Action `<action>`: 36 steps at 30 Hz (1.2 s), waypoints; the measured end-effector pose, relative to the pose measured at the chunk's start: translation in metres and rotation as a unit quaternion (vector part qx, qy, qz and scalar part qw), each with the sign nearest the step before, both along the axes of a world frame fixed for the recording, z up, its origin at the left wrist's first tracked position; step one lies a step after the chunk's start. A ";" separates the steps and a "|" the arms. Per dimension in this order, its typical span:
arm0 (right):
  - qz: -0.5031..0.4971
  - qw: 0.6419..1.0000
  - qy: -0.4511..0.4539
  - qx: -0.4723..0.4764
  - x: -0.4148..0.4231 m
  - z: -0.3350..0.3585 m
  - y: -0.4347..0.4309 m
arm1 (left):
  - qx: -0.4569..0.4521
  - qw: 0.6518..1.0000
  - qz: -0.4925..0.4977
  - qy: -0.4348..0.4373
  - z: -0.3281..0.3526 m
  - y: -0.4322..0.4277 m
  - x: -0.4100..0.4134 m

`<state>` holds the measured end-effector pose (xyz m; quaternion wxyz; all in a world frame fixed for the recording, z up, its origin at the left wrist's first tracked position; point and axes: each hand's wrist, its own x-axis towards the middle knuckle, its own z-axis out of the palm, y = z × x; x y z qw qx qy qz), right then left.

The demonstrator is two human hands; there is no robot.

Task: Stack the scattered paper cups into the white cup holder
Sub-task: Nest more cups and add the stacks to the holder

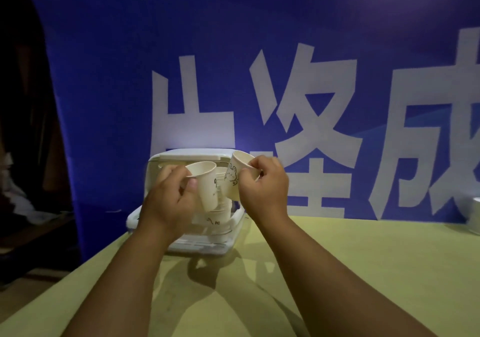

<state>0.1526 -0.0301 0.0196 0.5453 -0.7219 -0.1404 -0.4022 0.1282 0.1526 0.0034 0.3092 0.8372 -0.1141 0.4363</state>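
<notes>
The white cup holder (166,164) stands on the yellow-green table (363,264), its lid raised at the back and its tray front facing me. Inside it several paper cups (220,214) are stacked. My left hand (172,196) grips a white paper cup (206,186) by its rim, held upright in front of the holder. My right hand (265,183) pinches the rim of a second paper cup with a rabbit drawing (235,178), tilted, just right of the first. Both cups hang above the stack, close together.
A large blue banner (259,64) with white characters hangs directly behind the table. A pale object (474,214) sits at the table's far right edge. The table's left edge drops to a dark floor area.
</notes>
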 end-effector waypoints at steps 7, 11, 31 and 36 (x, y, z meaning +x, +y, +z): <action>0.026 0.999 -0.023 -0.041 -0.002 0.001 0.006 | 0.007 0.995 0.032 0.098 0.008 0.021 -0.004; 0.034 0.996 -0.043 -0.072 -0.004 0.000 0.005 | 0.036 0.991 0.042 0.118 0.005 0.013 -0.003; 0.108 0.926 0.017 -0.362 -0.010 -0.002 0.009 | -0.013 0.994 -0.065 0.091 0.003 -0.006 -0.009; 0.128 0.940 0.053 -0.312 -0.001 -0.010 0.014 | 0.001 0.993 -0.044 0.108 -0.003 0.001 0.000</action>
